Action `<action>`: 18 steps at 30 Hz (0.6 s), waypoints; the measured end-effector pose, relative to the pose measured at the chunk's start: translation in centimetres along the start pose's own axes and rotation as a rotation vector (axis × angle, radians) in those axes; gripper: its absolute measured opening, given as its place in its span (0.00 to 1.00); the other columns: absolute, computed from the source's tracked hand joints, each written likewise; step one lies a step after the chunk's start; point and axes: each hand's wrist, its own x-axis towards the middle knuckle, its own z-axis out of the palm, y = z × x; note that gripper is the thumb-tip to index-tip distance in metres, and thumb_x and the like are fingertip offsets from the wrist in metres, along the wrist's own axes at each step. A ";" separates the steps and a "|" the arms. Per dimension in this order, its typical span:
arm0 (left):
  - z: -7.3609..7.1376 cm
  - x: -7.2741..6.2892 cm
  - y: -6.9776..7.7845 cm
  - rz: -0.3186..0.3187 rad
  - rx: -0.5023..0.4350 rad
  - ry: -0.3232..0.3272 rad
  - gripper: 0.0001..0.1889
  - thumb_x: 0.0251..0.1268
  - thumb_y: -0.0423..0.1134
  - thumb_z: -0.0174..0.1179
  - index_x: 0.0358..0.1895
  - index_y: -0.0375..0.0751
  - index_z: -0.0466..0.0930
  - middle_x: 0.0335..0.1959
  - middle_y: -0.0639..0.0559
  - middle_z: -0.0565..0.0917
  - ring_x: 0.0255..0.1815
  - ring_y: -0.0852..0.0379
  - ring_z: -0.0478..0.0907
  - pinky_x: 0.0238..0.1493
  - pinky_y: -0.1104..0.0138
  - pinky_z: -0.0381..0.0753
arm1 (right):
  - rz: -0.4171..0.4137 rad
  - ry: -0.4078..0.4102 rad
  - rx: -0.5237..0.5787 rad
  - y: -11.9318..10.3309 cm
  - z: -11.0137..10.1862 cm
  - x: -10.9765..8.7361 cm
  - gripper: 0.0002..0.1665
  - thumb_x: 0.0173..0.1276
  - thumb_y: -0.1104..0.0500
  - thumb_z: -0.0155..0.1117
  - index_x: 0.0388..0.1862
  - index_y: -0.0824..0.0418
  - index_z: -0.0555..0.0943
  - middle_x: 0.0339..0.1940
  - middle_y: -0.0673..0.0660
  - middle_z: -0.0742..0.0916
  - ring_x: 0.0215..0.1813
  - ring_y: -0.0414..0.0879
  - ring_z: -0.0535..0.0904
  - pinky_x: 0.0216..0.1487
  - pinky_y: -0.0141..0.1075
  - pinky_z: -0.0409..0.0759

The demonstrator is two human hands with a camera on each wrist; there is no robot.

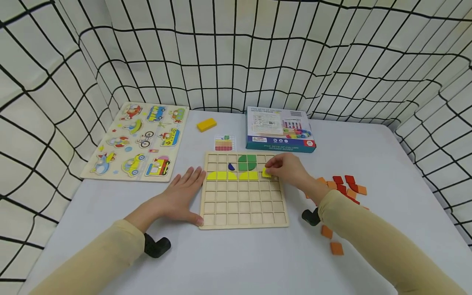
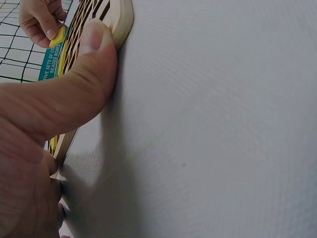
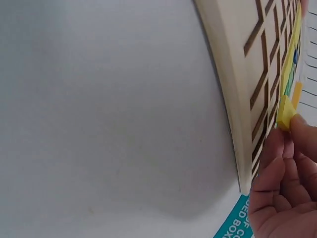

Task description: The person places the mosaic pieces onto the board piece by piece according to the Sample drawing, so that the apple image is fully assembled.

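A wooden grid board (image 1: 244,208) lies flat on the white table. Yellow tiles (image 1: 221,176) fill part of its third row, below green quarter-round tiles (image 1: 247,162) and a small dark blue tile (image 1: 231,166). My right hand (image 1: 289,168) pinches a yellow tile (image 3: 284,111) between thumb and fingertips, low over the board's right part. Spread flat along the board's left side, my left hand (image 1: 180,198) rests with its fingertips by the edge. In the left wrist view its thumb (image 2: 94,54) presses on the board's near corner.
Orange and red tiles (image 1: 336,248) lie scattered to the right, some hidden by my right forearm. Behind the board are a printed card (image 1: 224,143), a yellow block (image 1: 206,125) and a box (image 1: 280,129). A vehicle puzzle (image 1: 134,141) lies at left; black netting (image 1: 236,65) surrounds the table.
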 end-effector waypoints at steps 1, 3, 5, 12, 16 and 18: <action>0.0 0.0 0.0 -0.001 -0.001 -0.001 0.71 0.46 0.62 0.78 0.82 0.31 0.40 0.85 0.35 0.39 0.85 0.33 0.31 0.80 0.35 0.34 | 0.002 -0.004 -0.010 -0.1 0.1 0.1 0.10 0.71 0.58 0.70 0.47 0.61 0.88 0.40 0.57 0.88 0.41 0.49 0.79 0.39 0.29 0.78; 0.1 0.1 0.0 0.001 0.003 0.000 0.71 0.45 0.62 0.78 0.83 0.31 0.39 0.85 0.35 0.39 0.85 0.33 0.31 0.81 0.35 0.34 | -0.005 -0.010 -0.028 -0.1 0.3 0.2 0.09 0.70 0.59 0.70 0.46 0.61 0.88 0.39 0.57 0.88 0.41 0.48 0.79 0.40 0.29 0.79; 0.1 0.1 0.1 0.002 0.004 0.002 0.71 0.45 0.62 0.78 0.82 0.31 0.39 0.85 0.34 0.39 0.85 0.33 0.31 0.81 0.35 0.34 | -0.018 -0.011 -0.041 -0.2 0.6 0.3 0.09 0.70 0.59 0.71 0.45 0.61 0.89 0.38 0.57 0.88 0.40 0.48 0.79 0.40 0.29 0.79; -0.2 0.0 0.3 0.004 0.003 0.008 0.71 0.45 0.63 0.78 0.82 0.30 0.40 0.85 0.33 0.40 0.85 0.31 0.32 0.80 0.34 0.35 | -0.052 -0.001 -0.097 -0.6 1.3 -0.1 0.07 0.71 0.60 0.69 0.43 0.61 0.89 0.37 0.57 0.88 0.40 0.48 0.79 0.42 0.30 0.79; -0.1 0.1 0.2 0.000 0.007 0.006 0.71 0.45 0.63 0.78 0.82 0.30 0.40 0.85 0.34 0.40 0.85 0.32 0.32 0.80 0.34 0.35 | -0.050 -0.005 -0.111 -1.0 1.5 -0.3 0.07 0.71 0.60 0.69 0.44 0.61 0.89 0.38 0.57 0.88 0.42 0.49 0.79 0.43 0.31 0.78; 0.0 0.1 0.2 -0.001 0.009 0.005 0.71 0.45 0.63 0.78 0.82 0.30 0.40 0.85 0.34 0.40 0.85 0.32 0.32 0.80 0.34 0.35 | -0.051 -0.006 -0.118 -0.9 1.4 -0.4 0.07 0.72 0.60 0.69 0.44 0.61 0.89 0.38 0.56 0.88 0.42 0.49 0.79 0.44 0.32 0.79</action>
